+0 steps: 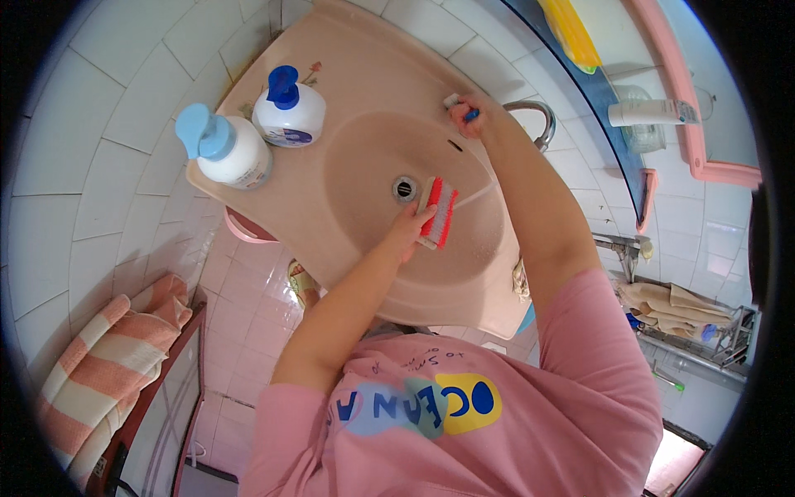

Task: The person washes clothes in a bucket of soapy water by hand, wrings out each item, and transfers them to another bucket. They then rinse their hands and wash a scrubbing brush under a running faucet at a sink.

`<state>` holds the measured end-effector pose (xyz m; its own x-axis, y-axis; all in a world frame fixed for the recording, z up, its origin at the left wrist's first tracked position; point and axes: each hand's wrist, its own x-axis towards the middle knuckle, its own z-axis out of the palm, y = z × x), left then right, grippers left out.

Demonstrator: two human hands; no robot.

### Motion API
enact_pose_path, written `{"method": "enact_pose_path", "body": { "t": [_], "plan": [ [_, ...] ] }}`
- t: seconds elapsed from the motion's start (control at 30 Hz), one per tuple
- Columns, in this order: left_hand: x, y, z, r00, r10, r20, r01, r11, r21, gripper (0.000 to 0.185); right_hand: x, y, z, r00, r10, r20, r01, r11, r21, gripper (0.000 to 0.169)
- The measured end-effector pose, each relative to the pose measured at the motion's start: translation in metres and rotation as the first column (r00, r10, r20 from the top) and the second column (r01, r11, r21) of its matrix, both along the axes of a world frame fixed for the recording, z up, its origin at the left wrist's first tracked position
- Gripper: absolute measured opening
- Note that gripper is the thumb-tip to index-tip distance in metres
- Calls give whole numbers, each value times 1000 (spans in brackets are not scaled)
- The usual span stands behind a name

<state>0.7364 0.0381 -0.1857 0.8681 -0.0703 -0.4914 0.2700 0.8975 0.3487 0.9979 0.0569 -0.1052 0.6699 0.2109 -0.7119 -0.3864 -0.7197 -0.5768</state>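
My left hand (412, 231) is shut on a scrubbing brush (440, 212) with red and whitish bristles, held over the basin beside the drain (404, 189). A thin stream of water (475, 196) reaches towards its bristles from the right. At the sink's back rim, my right hand (470, 117) grips a small brush (452, 100) with pale bristles; a bit of its blue handle shows between the fingers. The curved metal faucet (548, 121) is just beyond my right forearm, which hides part of it. Both hands are above the beige washbasin (385, 81).
Two pump bottles, one light blue-topped (233, 152) and one dark blue-topped (290, 115), stand on the basin's left ledge. A blue shelf (612, 118) holds a white tube (649, 113) at the right. A striped towel (118, 366) hangs at lower left. A pink tub (245, 228) sits below.
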Motion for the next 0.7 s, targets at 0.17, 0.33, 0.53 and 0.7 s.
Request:
{"method": "enact_pose_path", "body": {
  "t": [0.17,0.33,0.53,0.7],
  "plan": [
    [1,2,3,1000,-11,8,11,1000,8,55,-17,9,23,351,930,109,-557,300,-774,29],
    [2,-1,-3,999,-13,41,10,998,69,60,-21,18,35,159,985,-60,-560,40,-828,29],
    [3,-2,9,998,-67,2,67,994,83,41,-7,6,14,797,540,271,-420,817,-395,28],
    [0,-4,20,995,-73,-69,81,989,126,41,-1,20,-1,474,835,278,-487,512,-708,28]
  ]
}}
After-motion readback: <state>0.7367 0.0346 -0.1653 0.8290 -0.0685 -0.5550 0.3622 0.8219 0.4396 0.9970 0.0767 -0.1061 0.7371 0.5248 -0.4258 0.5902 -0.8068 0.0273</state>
